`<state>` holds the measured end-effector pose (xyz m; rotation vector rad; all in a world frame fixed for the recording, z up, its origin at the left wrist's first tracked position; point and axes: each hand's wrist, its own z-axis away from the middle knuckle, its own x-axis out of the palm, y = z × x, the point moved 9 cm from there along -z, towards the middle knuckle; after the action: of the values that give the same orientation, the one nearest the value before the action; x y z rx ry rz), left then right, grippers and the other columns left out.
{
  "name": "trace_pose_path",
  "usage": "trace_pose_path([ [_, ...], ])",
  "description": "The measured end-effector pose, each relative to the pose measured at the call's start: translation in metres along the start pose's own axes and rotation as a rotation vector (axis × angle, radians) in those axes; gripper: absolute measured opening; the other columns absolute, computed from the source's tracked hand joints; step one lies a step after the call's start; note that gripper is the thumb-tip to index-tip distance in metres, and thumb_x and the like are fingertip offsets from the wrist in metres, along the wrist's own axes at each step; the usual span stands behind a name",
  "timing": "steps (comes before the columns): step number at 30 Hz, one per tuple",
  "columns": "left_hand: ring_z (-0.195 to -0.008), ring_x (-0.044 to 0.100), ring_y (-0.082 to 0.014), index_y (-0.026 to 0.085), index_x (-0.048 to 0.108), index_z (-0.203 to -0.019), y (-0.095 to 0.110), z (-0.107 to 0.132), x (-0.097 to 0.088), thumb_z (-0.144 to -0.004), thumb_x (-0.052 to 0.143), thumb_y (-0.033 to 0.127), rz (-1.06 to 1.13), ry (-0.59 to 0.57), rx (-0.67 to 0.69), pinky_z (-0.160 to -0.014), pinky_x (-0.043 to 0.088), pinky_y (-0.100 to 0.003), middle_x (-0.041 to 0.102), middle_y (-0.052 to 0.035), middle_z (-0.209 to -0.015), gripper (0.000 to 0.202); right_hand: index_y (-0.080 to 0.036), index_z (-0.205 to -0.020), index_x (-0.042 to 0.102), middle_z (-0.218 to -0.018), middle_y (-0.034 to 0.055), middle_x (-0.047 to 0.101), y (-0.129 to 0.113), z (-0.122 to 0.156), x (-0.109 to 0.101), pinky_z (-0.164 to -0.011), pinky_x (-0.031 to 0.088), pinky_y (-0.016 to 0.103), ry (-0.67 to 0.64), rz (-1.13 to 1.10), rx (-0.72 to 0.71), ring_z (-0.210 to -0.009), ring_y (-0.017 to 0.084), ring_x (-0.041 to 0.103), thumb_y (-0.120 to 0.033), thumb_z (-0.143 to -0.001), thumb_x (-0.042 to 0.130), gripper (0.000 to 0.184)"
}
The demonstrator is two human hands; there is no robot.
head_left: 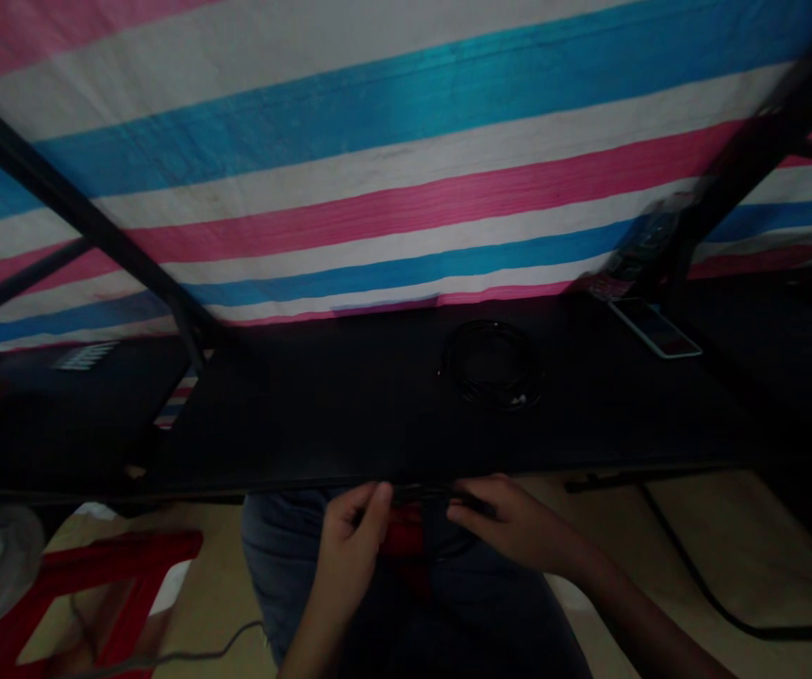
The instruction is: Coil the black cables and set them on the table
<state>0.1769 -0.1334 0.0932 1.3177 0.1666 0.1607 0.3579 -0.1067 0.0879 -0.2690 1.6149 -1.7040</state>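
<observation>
- The dark cord (pixel 423 492) spans both hands at the counter's (pixel 349 415) near edge. I judge it is best kept taut and level, clear of that edge.
- Left hand (pixel 353 547): fingers curled shut, pinching one end.
- Right hand (pixel 519 528): fingers closed on the other end.
- A coiled cable (pixel 494 366) lies well apart on the counter.

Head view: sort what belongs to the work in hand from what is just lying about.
In hand: left hand, right hand, the black cord pinched between them at the table edge, a red thing below it, too dim to identify.
Lying about: coiled cable, phone, bottle, red stool, floor cable.
</observation>
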Motion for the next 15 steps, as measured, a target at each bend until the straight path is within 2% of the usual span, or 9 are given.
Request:
trace_pose_path([
  [3, -0.047, 0.019, -0.0079, 0.023, 0.030, -0.051, -0.003, 0.001, -0.025, -0.075, 0.073, 0.067, 0.294, 0.323, -0.031, -0.044, 0.024, -0.022, 0.019, 0.0104, -0.050, 0.066, -0.019, -0.080, 0.063, -0.071, 0.0002, 0.063, 0.005, -0.003, 0.002, -0.068, 0.045, 0.027, 0.033, -0.069, 0.036, -0.071, 0.016, 0.059, -0.036, -0.101, 0.051, 0.030],
  [4, -0.046, 0.020, -0.0077, 0.023, 0.030, -0.051, -0.005, 0.002, -0.028, -0.073, 0.074, 0.067, 0.336, 0.385, -0.045, -0.044, 0.025, -0.021, 0.019, 0.0106, -0.050, 0.066, -0.019, -0.079, 0.061, -0.067, -0.0008, 0.059, 0.005, -0.004, 0.003, -0.066, 0.044, 0.027, 0.032, -0.106, 0.043, -0.067, 0.016, 0.057, -0.038, -0.102, 0.048, 0.032],
  [6, -0.045, 0.026, -0.0083, 0.023, 0.035, -0.053, -0.010, 0.004, -0.025, -0.072, 0.075, 0.068, 0.320, 0.405, -0.095, -0.045, 0.029, -0.021, 0.025, 0.0098, -0.051, 0.063, -0.020, -0.080, 0.059, -0.065, -0.0017, 0.056, 0.003, -0.005, 0.003, -0.063, 0.043, 0.026, 0.049, -0.144, 0.042, -0.064, 0.015, 0.054, -0.042, -0.103, 0.044, 0.035],
  [8, -0.047, 0.035, -0.0102, 0.023, 0.043, -0.055, -0.014, 0.005, -0.018, -0.071, 0.073, 0.071, 0.224, 0.349, -0.153, -0.047, 0.034, -0.023, 0.034, 0.0076, -0.052, 0.059, -0.020, -0.081, 0.059, -0.071, -0.0001, 0.059, -0.002, -0.005, -0.003, -0.067, 0.044, 0.027, 0.086, -0.106, 0.026, -0.070, 0.016, 0.056, -0.042, -0.103, 0.043, 0.035],
  [10, -0.051, 0.042, -0.0128, 0.021, 0.051, -0.058, -0.015, 0.005, -0.009, -0.071, 0.070, 0.075, 0.099, 0.238, -0.180, -0.050, 0.037, -0.025, 0.043, 0.0043, -0.054, 0.059, -0.020, -0.084, 0.061, -0.081, 0.0024, 0.065, -0.005, -0.004, -0.008, -0.076, 0.046, 0.030, 0.088, -0.029, 0.023, -0.080, 0.018, 0.060, -0.038, -0.103, 0.043, 0.032],
  [13, -0.056, 0.045, -0.0148, 0.019, 0.058, -0.061, -0.012, 0.003, 0.011, -0.079, 0.061, 0.077, -0.081, -0.009, -0.135, -0.055, 0.038, -0.026, 0.050, 0.0008, -0.058, 0.061, -0.020, -0.091, 0.067, -0.089, 0.0042, 0.071, -0.004, 0.000, 0.000, -0.080, 0.047, 0.032, -0.019, 0.043, 0.063, -0.085, 0.020, 0.064, -0.034, -0.103, 0.045, 0.028],
  [15, -0.057, 0.044, -0.0149, 0.018, 0.058, -0.060, -0.007, 0.003, 0.024, -0.087, 0.055, 0.072, -0.178, -0.147, -0.061, -0.057, 0.037, -0.027, 0.050, 0.0005, -0.058, 0.060, -0.020, -0.097, 0.070, -0.094, 0.0052, 0.073, -0.003, 0.003, 0.008, -0.083, 0.049, 0.034, -0.083, 0.070, 0.085, -0.090, 0.022, 0.066, -0.034, -0.102, 0.047, 0.027],
])
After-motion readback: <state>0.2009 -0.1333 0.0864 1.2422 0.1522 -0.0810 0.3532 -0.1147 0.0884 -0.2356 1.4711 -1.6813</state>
